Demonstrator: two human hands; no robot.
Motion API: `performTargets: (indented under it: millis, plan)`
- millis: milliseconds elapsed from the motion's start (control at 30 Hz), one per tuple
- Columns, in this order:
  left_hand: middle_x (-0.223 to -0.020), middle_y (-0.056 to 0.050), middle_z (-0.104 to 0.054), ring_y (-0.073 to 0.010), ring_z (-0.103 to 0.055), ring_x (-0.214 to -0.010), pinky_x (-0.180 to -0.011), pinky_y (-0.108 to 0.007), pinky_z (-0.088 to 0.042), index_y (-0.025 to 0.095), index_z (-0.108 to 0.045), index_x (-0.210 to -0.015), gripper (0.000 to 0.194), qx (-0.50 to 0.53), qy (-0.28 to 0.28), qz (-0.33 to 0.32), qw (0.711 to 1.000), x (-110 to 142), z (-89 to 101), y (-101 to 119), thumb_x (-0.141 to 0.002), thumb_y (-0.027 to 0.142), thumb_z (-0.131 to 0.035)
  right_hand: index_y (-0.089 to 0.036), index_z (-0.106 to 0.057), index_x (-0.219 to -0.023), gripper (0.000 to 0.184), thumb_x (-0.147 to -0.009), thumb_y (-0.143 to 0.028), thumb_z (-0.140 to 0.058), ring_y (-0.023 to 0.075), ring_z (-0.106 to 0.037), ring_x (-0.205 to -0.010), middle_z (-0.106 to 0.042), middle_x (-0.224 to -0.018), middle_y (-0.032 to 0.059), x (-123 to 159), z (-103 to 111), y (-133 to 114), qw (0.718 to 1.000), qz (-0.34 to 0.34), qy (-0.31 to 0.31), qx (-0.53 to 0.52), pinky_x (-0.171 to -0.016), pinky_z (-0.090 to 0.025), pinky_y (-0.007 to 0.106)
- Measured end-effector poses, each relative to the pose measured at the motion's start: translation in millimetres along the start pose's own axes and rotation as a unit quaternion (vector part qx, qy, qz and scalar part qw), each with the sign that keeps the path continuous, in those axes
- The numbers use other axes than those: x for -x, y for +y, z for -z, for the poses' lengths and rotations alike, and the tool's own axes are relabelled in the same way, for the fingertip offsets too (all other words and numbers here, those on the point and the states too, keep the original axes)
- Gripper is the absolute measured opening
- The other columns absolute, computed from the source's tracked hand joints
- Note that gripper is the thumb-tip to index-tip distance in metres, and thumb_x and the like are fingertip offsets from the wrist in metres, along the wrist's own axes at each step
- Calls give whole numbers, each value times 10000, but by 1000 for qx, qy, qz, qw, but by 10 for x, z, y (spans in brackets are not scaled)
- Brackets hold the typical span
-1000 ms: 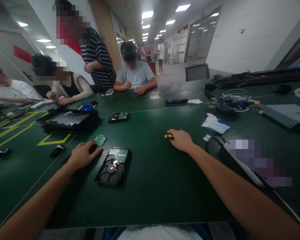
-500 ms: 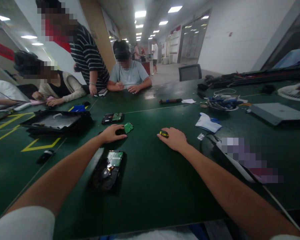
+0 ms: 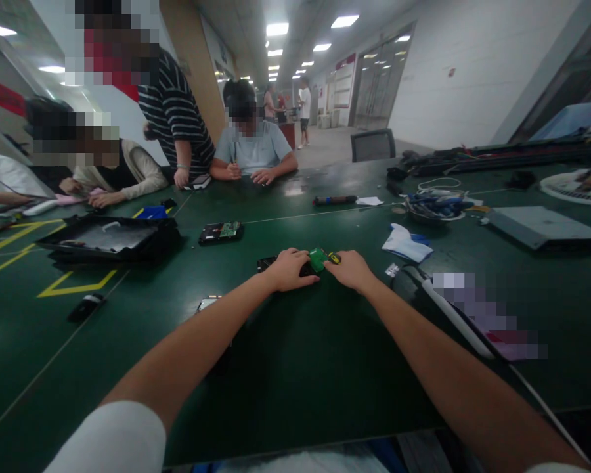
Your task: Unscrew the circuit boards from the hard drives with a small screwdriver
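Note:
My left hand [image 3: 290, 269] is closed over a dark hard drive [image 3: 264, 264] near the middle of the table, hiding most of it. A green circuit board [image 3: 318, 259] shows at its right end. Close by on the right, my right hand [image 3: 355, 270] grips a yellow-and-black screwdriver [image 3: 334, 258], its fingers almost at the board. Whether the screwdriver's tip touches anything cannot be made out. A second hard drive [image 3: 208, 302] lies mostly hidden under my left forearm. Farther back sits a third hard drive [image 3: 220, 232] with a green board.
A black tray-like casing [image 3: 111, 240] stands at the left. To the right lie a white-and-blue glove [image 3: 406, 244], a bowl of cables [image 3: 436, 205], a grey metal box [image 3: 546, 226] and a cable [image 3: 453, 315]. Several people are across the table.
My left hand has slid right with the hard drive, bringing the green board up to the screwdriver. My right hand has shifted slightly right. My left forearm now covers the nearer hard drive.

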State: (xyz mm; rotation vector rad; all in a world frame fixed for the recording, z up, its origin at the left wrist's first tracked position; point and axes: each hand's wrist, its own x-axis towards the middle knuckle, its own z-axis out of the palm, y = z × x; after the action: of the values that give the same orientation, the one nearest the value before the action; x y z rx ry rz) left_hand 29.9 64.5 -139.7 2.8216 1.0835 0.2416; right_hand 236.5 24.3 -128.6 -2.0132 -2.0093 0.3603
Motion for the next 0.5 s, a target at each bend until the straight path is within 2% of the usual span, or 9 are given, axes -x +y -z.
performTargets:
  millis: [67,167,267,333,400,467,500]
  plan:
    - [-1447,-194,-603,-380,-525,-1357,-1139,-518,-402,130,-667,-1272,679,-1,5,9,1000,-11,-30,121,-895,685,-559,-122,-771,-1040,331,-971,-387,-586,270,-698,-1064,-770,-1096,162,-6,-14,17,1000,-1,-3,7,-857,-491,285]
    - [-1500,-216,-557,-391,-484,-1411,-1167,-529,-370,117,-647,-1308,720,5,-1,30,1000,17,-16,246,-892,700,-562,-120,-761,-1063,325,-963,-380,-593,268,-695,-1070,-764,-1116,166,-15,-34,31,1000,-4,6,8,-859,-489,285]
    - [-1574,-244,-465,-412,-412,-1473,-1200,-558,-306,122,-513,-1462,905,7,12,65,998,162,81,358,-853,791,-538,-125,-745,-1094,326,-959,-382,-598,264,-695,-1058,-756,-1135,165,-25,-52,44,1000,-9,14,-1,-853,-491,290]
    - [-1564,-253,-470,-442,-371,-1487,-1213,-593,-249,128,-486,-1489,881,-28,32,99,994,364,180,425,-887,772,-490,-127,-744,-1075,317,-949,-386,-611,262,-698,-1038,-754,-1125,163,-29,-63,54,1000,-15,14,-23,-837,-493,290]
    - [-1550,-247,-484,-468,-312,-1506,-1219,-623,-194,142,-547,-1443,759,-78,52,158,983,646,285,473,-908,680,-524,-132,-742,-1045,296,-934,-383,-632,257,-702,-1015,-754,-1107,157,-32,-72,61,998,-27,16,-54,-811,-494,287]
    - [-1531,-250,-498,-509,-289,-1500,-1209,-658,-175,144,-618,-1374,720,-113,32,236,965,967,376,493,-871,657,-571,-141,-732,-1032,273,-930,-376,-638,241,-713,-961,-761,-1072,140,-34,-82,60,996,-38,18,-76,-766,-498,276]
    - [-1521,-256,-501,-524,-305,-1485,-1191,-666,-206,144,-637,-1354,742,-126,17,281,951,1124,413,495,-846,683,-577,-145,-726,-1032,260,-929,-367,-638,228,-722,-913,-766,-1042,129,-37,-87,57,994,-47,19,-96,-735,-498,268]
